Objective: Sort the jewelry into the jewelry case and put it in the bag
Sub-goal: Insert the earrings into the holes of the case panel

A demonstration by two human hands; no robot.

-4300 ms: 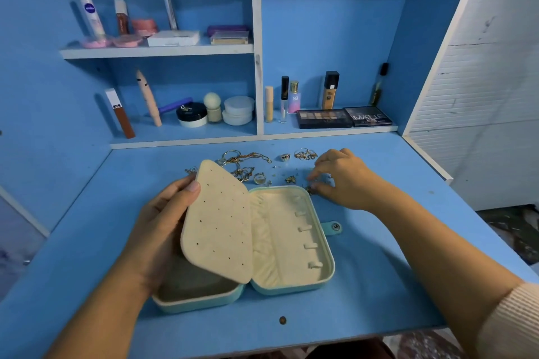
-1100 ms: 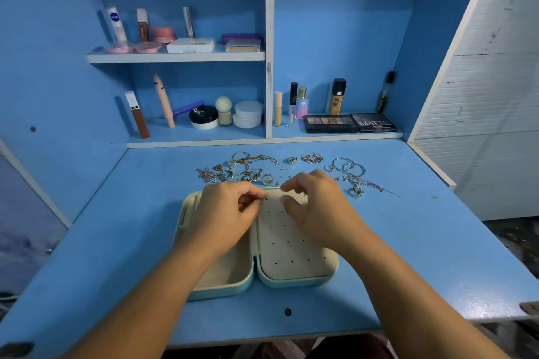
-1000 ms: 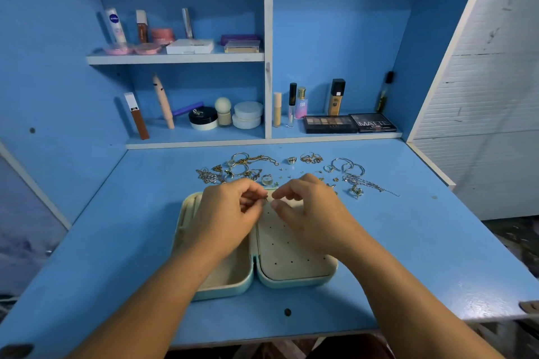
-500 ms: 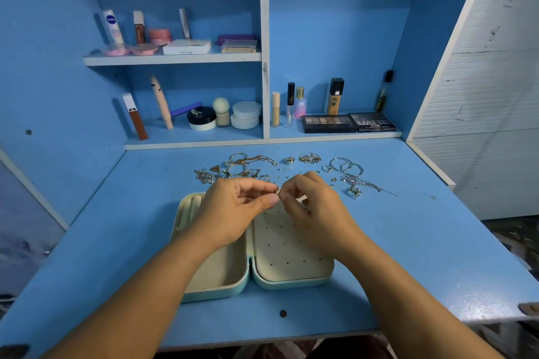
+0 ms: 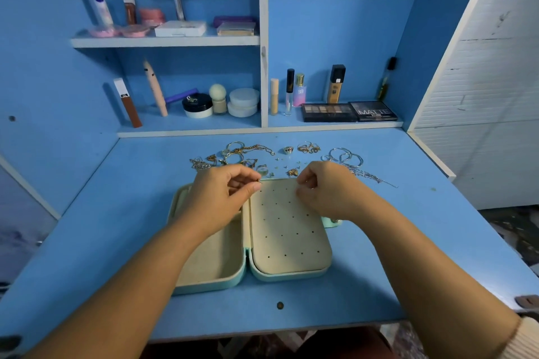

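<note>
An open mint-green jewelry case (image 5: pixel 245 274) lies on the blue desk, its cream perforated earring panel (image 5: pixel 287 230) folded over the right half. My left hand (image 5: pixel 221 198) pinches a tiny earring (image 5: pixel 259 181) between thumb and forefinger at the panel's top left corner. My right hand (image 5: pixel 323 189) hovers over the panel's top right corner with fingers curled; whether it holds anything is hidden. Loose jewelry (image 5: pixel 248 154) lies scattered behind the case: gold chains, rings, silver hoops (image 5: pixel 345 156) and a silver chain (image 5: pixel 370 176). No bag is in view.
The desk's back shelves (image 5: pixel 186 128) carry cosmetics: tubes, jars, bottles and two eyeshadow palettes (image 5: pixel 348 111). A white wall panel (image 5: pixel 481 81) bounds the right side. A small dark spot (image 5: pixel 280 305) marks the desk near its front edge.
The earring panel was flipped from the left over the case's right half. Both hands met above its top edge, then my right hand drew away to the right, leaving the earring with my left.
</note>
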